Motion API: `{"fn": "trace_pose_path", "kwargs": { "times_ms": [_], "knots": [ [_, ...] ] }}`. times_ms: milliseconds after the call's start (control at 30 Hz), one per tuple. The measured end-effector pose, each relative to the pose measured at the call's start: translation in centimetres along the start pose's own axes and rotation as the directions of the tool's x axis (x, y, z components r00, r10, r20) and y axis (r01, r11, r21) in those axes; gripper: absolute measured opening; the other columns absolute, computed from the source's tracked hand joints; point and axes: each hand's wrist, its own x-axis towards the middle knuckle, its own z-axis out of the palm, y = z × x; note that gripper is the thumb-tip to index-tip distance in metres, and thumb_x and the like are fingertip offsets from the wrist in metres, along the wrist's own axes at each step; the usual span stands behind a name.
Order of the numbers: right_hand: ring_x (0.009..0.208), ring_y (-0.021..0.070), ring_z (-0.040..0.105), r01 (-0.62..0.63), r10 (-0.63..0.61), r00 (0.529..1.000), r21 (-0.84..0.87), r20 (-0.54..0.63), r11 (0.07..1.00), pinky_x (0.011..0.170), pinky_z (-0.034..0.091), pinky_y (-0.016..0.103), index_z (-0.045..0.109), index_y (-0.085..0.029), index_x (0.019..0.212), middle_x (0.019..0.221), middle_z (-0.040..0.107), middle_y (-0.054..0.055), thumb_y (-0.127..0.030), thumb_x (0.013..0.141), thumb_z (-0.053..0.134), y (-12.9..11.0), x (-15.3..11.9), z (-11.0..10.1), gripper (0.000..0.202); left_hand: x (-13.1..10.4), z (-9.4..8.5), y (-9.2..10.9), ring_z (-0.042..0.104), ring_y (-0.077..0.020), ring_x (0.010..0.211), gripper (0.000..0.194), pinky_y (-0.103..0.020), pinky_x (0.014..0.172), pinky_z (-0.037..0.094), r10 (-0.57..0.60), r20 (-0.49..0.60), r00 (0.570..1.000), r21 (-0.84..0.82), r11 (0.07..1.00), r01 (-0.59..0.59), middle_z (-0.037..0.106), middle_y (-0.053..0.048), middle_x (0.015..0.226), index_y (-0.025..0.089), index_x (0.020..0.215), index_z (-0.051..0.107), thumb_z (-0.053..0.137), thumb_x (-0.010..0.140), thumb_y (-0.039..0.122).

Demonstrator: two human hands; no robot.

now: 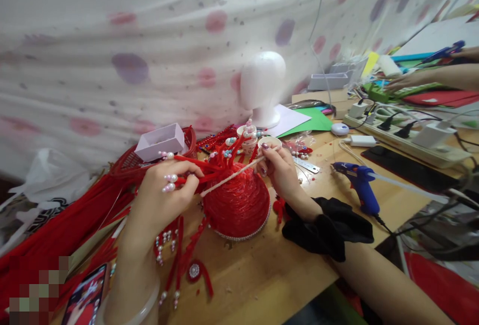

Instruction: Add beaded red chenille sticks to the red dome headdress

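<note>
My left hand (160, 200) is closed around several red fuzzy stems tipped with pearl beads (170, 180). These stems lead toward a round red headpiece (237, 205), edged with a row of small pearls and standing on the table. My right hand (279, 167) pinches the upper end of a thin pale fuzzy stem (232, 176), which slants down across the headpiece to near my left fingertips. Whether its lower end touches the left fingers I cannot tell. More beaded red stems (228, 150) rise from the top of the headpiece.
A blue glue gun (357, 182) lies at the right, near a power strip (407, 140). Behind stand a white foam head (264, 85) and paper cups (270, 144). A phone (86, 297) and red beaded pieces (194, 271) lie in front. Another person's arm (430, 76) reaches in.
</note>
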Motion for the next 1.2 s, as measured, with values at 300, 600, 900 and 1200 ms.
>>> {"fn": "trace_pose_path", "kwargs": {
  "times_ms": [300, 600, 900, 1200],
  "knots": [
    [0.039, 0.0088, 0.040, 0.008, -0.008, 1.000, 0.015, -0.019, 1.000, 0.044, 0.038, 0.023, 0.057, -0.023, 0.067, 0.043, 0.042, -0.009, -0.039, 0.078, 0.068, 0.1, 0.0, 0.1, 0.022, -0.1, -0.1, 0.2, 0.071, -0.0217, 0.083, 0.021, -0.034, 0.083, 0.053, -0.007, 0.012, 1.000, 0.024, 1.000, 0.007, 0.078, 0.000, 0.088, 0.025, 0.078, 0.073, 0.052, 0.082, 0.021],
    [0.039, 0.0095, 0.038, 0.006, -0.006, 1.000, 0.006, -0.024, 1.000, 0.044, 0.039, 0.025, 0.056, -0.024, 0.068, 0.043, 0.041, -0.009, -0.042, 0.079, 0.069, 0.1, 0.0, 0.1, 0.024, 0.0, 0.7, 0.4, 0.068, -0.0202, 0.087, 0.019, -0.033, 0.087, 0.052, 0.016, -0.075, 0.997, 0.051, 0.999, -0.012, 0.074, -0.002, 0.091, 0.023, 0.083, 0.072, 0.053, 0.086, 0.022],
    [0.037, 0.0090, 0.037, 0.012, -0.012, 0.999, 0.003, -0.036, 1.000, 0.041, 0.034, 0.024, 0.057, -0.023, 0.066, 0.042, 0.041, -0.009, -0.044, 0.078, 0.071, 0.3, 0.0, 0.1, 0.027, 0.3, 1.4, 0.6, 0.067, -0.0201, 0.093, 0.015, -0.036, 0.089, 0.054, 0.060, -0.028, 0.998, -0.048, 0.997, -0.062, 0.071, -0.004, 0.097, 0.022, 0.085, 0.073, 0.059, 0.087, 0.022],
    [0.040, 0.0096, 0.042, 0.015, -0.014, 1.000, -0.035, 0.018, 0.999, 0.043, 0.035, 0.024, 0.060, -0.022, 0.072, 0.045, 0.049, -0.007, -0.049, 0.084, 0.068, 0.0, -0.1, 0.0, 0.031, 0.4, 2.4, 0.7, 0.068, -0.0172, 0.088, 0.007, -0.034, 0.085, 0.055, -0.017, -0.134, 0.991, -0.104, 0.995, 0.003, 0.071, -0.003, 0.094, 0.022, 0.079, 0.073, 0.068, 0.082, 0.018]
  ]
}}
